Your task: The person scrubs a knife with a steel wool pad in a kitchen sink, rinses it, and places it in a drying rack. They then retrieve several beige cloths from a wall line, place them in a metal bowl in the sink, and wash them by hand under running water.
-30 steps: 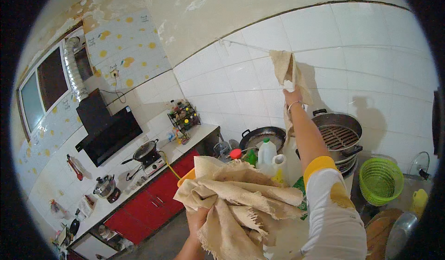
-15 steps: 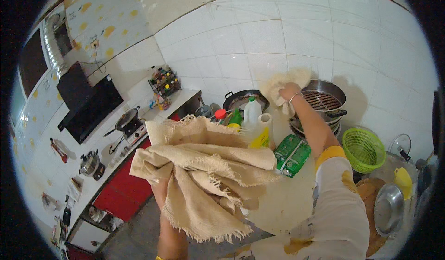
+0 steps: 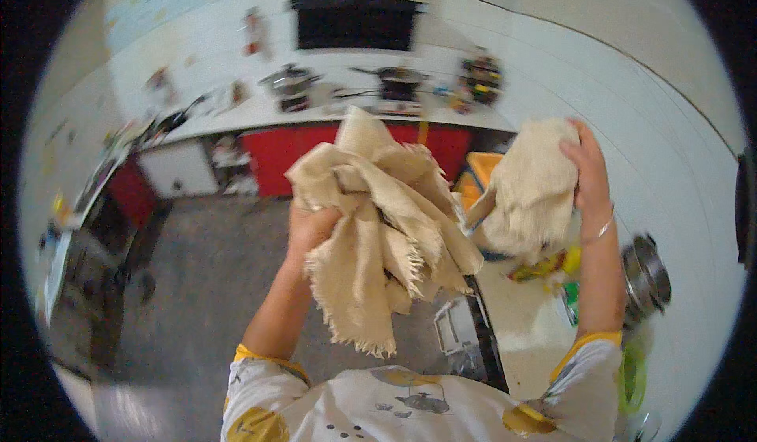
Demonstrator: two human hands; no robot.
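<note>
Head view: both cloths are lifted and in hand, and neither lies on the right-hand surface [image 3: 511, 355]; the larger cloth [image 3: 378, 221] is gathered but not folded or spread, and nothing beyond this shows how much of the handling is left. The left hand [image 3: 315, 225] is closed around a bunched part of the larger cloth, its fingers mostly covered by the folds. The right hand [image 3: 587, 166] grips the right side of the smaller cloth [image 3: 536, 193], fingers bent over its upper edge; the thumb cannot be made out. The larger cloth hangs chiefly over the grey floor [image 3: 205, 284], left of the surface's dark left edge, while the smaller cloth is held over the surface's far end, in front of an orange container [image 3: 475, 178]; whether the two touch cannot be told. The larger cloth is beige, coarsely woven and creased, with frayed borders and a loose tail hanging down; the smaller cloth is paler, blurred and draped in a rounded mass. A metal pot [image 3: 646, 276] stands toward the surface's right edge, and a pan [image 3: 398, 78] sits on the white back surface [image 3: 217, 124] above red cabinets [image 3: 276, 162]
</note>
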